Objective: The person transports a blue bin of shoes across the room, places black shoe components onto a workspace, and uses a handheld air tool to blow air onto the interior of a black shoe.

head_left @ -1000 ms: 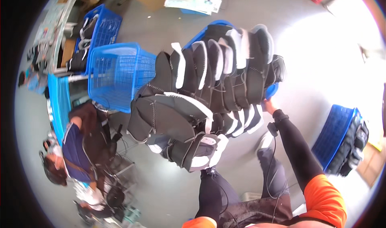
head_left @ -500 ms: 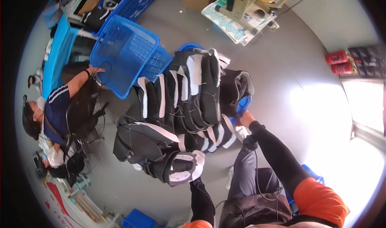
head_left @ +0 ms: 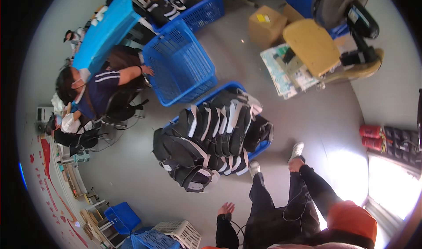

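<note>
A blue basket (head_left: 259,150) on the floor before me is heaped with black padded pieces (head_left: 220,126), which bear white and pale pink strips. They stand in rows, and several bulge over the near left side. My left hand (head_left: 226,208) hangs free below the heap, fingers apart, holding nothing. At my right leg, away from the basket, is my right hand (head_left: 296,164); its fingers are partly hidden. A thin cord (head_left: 288,216) loops over my dark apron (head_left: 281,227).
A seated person (head_left: 99,88) rests a hand on a tilted blue basket (head_left: 180,64). Farther back are another filled basket (head_left: 202,14), a carton (head_left: 266,25), a yellow chair (head_left: 312,47) and a fan (head_left: 360,18). Crates (head_left: 176,231) stand lower left; red extinguishers (head_left: 370,137) are at right.
Both hands have come away from the loaded basket, the right from its rim and the left from beneath the near pieces. My view has drawn back, and the basket now rests farther from me.
</note>
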Demonstrator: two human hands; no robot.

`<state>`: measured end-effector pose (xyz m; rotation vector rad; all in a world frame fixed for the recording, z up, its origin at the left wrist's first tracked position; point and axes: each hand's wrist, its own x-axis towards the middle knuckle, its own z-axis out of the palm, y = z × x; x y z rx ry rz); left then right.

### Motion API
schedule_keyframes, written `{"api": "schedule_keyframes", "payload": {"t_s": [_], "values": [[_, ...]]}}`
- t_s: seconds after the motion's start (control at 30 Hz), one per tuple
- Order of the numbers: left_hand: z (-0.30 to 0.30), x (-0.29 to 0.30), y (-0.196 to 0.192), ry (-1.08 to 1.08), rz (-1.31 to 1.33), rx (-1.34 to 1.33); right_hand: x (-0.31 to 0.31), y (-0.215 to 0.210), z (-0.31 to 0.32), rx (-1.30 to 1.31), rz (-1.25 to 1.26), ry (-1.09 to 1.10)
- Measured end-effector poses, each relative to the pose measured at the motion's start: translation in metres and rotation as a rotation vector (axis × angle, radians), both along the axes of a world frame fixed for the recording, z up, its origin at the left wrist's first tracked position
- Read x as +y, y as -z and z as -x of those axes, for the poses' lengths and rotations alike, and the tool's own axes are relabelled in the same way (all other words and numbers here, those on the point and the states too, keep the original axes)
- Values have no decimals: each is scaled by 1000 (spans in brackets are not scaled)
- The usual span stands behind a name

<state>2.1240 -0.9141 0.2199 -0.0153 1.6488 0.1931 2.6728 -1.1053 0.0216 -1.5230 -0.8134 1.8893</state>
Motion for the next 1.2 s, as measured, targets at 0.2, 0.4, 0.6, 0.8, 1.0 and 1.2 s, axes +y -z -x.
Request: {"api": "schedule_keyframes", "payload": {"t_s": [0.2,0.4,0.6,0.8,1.0,1.2], "values": [[-121,-42,-128,173,0,-8,5,-203,-107,-472,175,-278],[-328,-28,-160,677,111,-403,85,-414,-238,-607,14,-40],[-514,73,-217,1034,-305,-446,173,-508,-303,-415,-10,111],[-630,207,-282,1111,-392,-496,287,-544,-332,-229,88,138],[-710,349,-298,1332,-365,-512,417,-580,-359,-217,88,110],[-752,462,-285,1362,-421,-1010,515,-635,-381,-225,-22,38]]}}
